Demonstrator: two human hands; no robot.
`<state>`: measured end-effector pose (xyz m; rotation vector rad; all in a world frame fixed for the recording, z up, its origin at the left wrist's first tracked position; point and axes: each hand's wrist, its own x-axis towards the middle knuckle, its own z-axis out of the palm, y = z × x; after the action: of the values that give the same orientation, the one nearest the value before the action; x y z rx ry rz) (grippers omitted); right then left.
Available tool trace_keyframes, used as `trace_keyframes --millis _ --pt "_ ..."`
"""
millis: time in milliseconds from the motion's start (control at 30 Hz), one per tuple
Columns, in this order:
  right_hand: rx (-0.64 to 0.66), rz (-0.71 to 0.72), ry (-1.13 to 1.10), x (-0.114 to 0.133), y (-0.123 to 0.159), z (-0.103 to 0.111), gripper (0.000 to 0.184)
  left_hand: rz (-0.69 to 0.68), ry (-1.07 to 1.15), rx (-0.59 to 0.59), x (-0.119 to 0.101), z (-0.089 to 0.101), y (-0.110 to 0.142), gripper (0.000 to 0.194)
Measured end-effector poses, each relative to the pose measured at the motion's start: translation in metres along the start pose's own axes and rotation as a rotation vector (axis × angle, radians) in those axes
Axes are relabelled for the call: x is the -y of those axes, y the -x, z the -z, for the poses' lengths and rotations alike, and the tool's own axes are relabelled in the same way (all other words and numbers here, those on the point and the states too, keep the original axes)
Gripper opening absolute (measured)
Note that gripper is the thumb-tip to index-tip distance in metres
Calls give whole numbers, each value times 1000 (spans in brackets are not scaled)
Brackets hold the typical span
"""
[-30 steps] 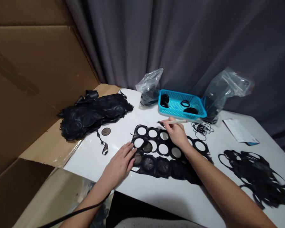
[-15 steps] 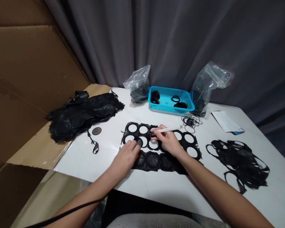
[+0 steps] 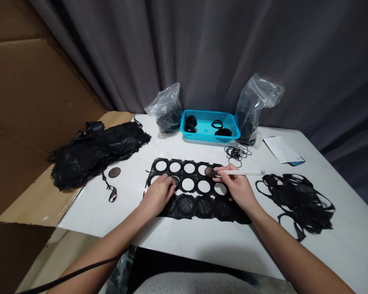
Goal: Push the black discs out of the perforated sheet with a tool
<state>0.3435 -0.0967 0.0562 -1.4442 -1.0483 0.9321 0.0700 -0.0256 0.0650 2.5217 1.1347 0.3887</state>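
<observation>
My right hand is shut on a white pen, whose tip touches a dark mesh disc lying in a hole of a black perforated sheet. My left hand rests on that sheet, fingers together and holding nothing, beside another dark disc. Several round holes in the sheet show the white table through them. Along its near side runs a row of black mesh-filled rings, partly hidden by my left hand.
Crumpled black sheets lie at left and right on the white table. Behind are a blue basket holding black pieces, plastic bags, black rubber rings and papers. Cardboard stands at left.
The view has shifted, so everything sits further left and higher. My right hand has moved right along the sheet, and the pen now points left at the disc. My left hand stays on the sheet.
</observation>
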Motion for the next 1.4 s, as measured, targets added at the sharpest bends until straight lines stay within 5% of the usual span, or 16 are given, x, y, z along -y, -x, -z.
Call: trace_keyframes --millis 233,400,700,900,1233,1400 --pt "96 -60 -124 9 -3 -10 38 -74 -19 -165 9 4 24 20" --pt "266 -50 -122 14 -17 -43 27 -177 -137 -135 25 -10 52 29" --pt "482 241 257 3 -22 -101 15 -198 -198 -129 24 -14 63 31" --pt "480 75 160 -3 -17 -98 18 -193 -169 -142 23 -14 64 30" --pt "489 0 32 2 -15 -98 24 -199 -195 -155 23 -17 65 30" --pt "360 29 49 19 -13 -71 29 -175 -173 -137 23 -16 66 30"
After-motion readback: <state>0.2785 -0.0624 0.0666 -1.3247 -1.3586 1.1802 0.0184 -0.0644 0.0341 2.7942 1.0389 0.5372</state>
